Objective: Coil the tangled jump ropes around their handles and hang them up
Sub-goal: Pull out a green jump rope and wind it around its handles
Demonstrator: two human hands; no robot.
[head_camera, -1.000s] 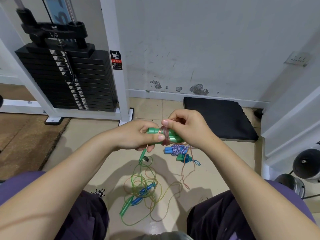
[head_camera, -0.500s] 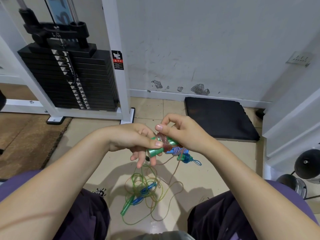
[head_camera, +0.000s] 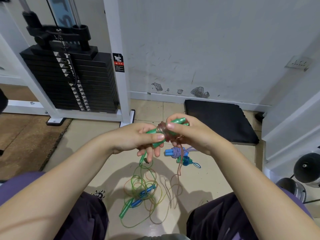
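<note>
both hands (head_camera: 173, 135) grip green handles (head_camera: 178, 122), reddish rope (head_camera: 163, 131) coiled round.

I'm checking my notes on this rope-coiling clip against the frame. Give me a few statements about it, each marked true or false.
1. Both hands hold the green handles. True: the left hand and right hand grip them.
2. The reddish cord is wound round the handles. True.
3. The blue-handled rope bundle hangs on the wall. False: it lies on the floor.
4. No rope is left tangled. False: a loose tangle lies between the knees.
5. The black mat lies under the weight stack. False: it lies by the wall, to the stack's right.
</note>
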